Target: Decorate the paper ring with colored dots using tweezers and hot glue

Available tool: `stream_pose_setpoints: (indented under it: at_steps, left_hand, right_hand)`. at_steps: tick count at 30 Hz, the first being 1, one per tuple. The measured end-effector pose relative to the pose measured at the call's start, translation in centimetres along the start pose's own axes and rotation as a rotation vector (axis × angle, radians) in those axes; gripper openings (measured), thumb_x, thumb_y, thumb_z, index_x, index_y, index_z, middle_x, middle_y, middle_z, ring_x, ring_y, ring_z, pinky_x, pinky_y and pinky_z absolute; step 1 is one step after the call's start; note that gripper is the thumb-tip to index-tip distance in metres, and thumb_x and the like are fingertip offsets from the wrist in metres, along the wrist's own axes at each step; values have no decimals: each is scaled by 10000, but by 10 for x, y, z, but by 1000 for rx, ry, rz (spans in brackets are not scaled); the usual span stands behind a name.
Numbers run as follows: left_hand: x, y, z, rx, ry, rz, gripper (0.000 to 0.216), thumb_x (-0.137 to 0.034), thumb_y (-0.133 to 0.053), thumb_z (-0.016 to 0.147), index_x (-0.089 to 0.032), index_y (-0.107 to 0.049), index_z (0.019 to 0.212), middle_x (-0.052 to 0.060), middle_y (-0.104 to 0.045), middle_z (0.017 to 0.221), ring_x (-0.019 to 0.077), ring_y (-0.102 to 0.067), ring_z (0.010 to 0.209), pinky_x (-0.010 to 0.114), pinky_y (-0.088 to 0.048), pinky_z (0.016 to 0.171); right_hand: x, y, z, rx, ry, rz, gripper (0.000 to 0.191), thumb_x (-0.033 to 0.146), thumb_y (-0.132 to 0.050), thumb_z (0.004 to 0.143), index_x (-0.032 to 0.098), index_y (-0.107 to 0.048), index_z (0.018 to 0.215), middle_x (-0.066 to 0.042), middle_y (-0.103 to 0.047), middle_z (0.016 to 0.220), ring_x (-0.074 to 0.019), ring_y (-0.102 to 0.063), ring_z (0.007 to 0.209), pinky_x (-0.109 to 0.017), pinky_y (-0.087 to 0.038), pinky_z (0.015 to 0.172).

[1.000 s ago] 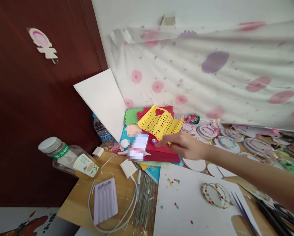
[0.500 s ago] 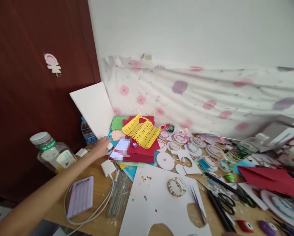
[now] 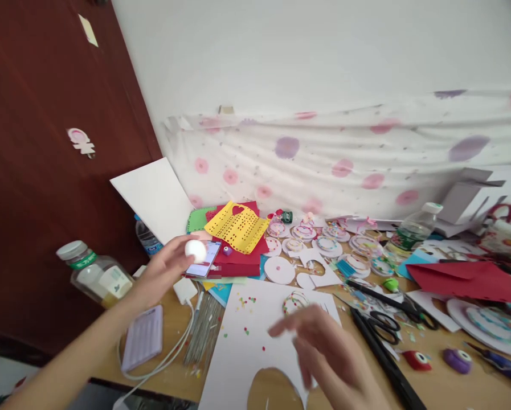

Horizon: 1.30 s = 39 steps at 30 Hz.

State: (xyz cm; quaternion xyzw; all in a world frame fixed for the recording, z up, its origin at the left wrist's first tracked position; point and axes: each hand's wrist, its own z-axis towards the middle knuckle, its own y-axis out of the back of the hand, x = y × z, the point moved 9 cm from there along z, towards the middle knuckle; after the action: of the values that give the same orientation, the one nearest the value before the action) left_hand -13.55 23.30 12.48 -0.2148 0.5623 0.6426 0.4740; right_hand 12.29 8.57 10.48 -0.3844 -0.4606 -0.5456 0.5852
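My left hand (image 3: 167,267) is closed around a small white round object (image 3: 196,251), pinched between thumb and fingers above the table; its exact kind does not show. Just behind it lies a phone (image 3: 208,259) with its screen lit. My right hand (image 3: 323,356) hovers over a white sheet with cut-out round holes (image 3: 225,364), its fingers apart and nothing in them. Beyond that hand, a beaded wire bracelet (image 3: 293,300) rests on the sheet, partly covered by it. Several tiny coloured pieces (image 3: 246,330) are scattered on the paper.
Yellow punched paper (image 3: 238,228) tops red card at the back. Scissors (image 3: 385,327), a red paper punch (image 3: 416,360) and a purple one (image 3: 457,360) lie right. Left are a bottle (image 3: 95,273), a lilac flat case (image 3: 143,339) and a white charger with cable (image 3: 185,290).
My left hand has lifted back from beside the phone with the white round object. My right hand has come in over the sheet, covering the tweezers. The view has shifted slightly right.
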Motion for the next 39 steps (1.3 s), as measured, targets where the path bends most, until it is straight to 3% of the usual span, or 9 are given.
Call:
stream_pose_setpoints:
  at_steps: [2,5,7,11,19,24,27,33,39]
  left_hand:
    - [-33,-31,-38,15,21,-427,476,-457,-666,879,-251,-547,1291,121,-612,1376,308,-543,1301,394,-473,1050]
    - [-62,-78,-83,50,10,-680,486,-474,-729,832,-288,-601,1262,111,-571,1432,316,-546,1298,350,-530,978]
    - [-62,-106,-101,87,61,-772,488,-459,-735,830,-306,-606,1276,107,-479,1516,337,-555,1282,318,-591,836]
    - [-48,-134,-116,34,58,-820,471,-405,-690,882,-308,-589,1331,103,-521,1483,323,-523,1322,383,-528,1008]
    - [-35,-150,-115,189,-9,-648,462,-439,-818,745,-306,-698,1170,97,-671,1283,305,-604,1211,385,-512,996]
    - [-25,-135,-115,32,22,-511,310,-436,-838,713,-227,-705,899,36,-691,866,192,-645,818,243,-512,726]
    - [-19,-138,-117,24,74,-353,311,-422,-863,678,-201,-669,780,-4,-632,720,149,-578,675,209,-438,615]
    - [-24,-153,-115,159,65,-284,465,-529,-904,536,-179,-640,690,-4,-632,663,143,-543,625,210,-408,578]
    - [-10,-152,-116,-43,94,-404,475,-537,-887,572,-182,-599,697,-2,-616,681,140,-547,626,200,-439,579]
  right_hand:
    - [-10,-29,21,67,-71,296,252,496,-537,951,252,-561,1008,-29,-669,948,-64,-522,510,-223,-480,515]
    - [-21,-61,32,113,-121,589,362,548,-630,882,234,-525,1026,2,-615,891,-64,-547,574,-194,-462,512]
    - [-30,-67,25,87,-134,670,340,506,-661,876,223,-520,1002,16,-591,846,-60,-539,590,-167,-444,495]
    - [-47,-49,-1,-54,-131,705,301,426,-718,852,217,-531,963,22,-595,816,-52,-519,589,-154,-440,508]
    - [-88,-63,-32,1,-460,827,413,568,-659,850,224,-526,1036,52,-525,662,-44,-420,455,-135,-291,399]
    - [-92,-31,-31,-178,-172,310,315,516,-617,890,211,-576,954,7,-564,772,-102,-503,628,-200,-423,545]
    - [-80,-25,-32,-137,-56,91,290,467,-674,853,206,-606,957,-16,-590,835,-133,-536,730,-232,-455,650]
    - [-98,-25,-26,-76,-287,180,454,587,-515,919,187,-529,703,33,-452,592,-91,-407,512,-201,-350,463]
    - [-90,-2,-30,-336,-163,93,316,475,-545,943,195,-586,804,20,-509,656,-101,-470,556,-194,-394,486]
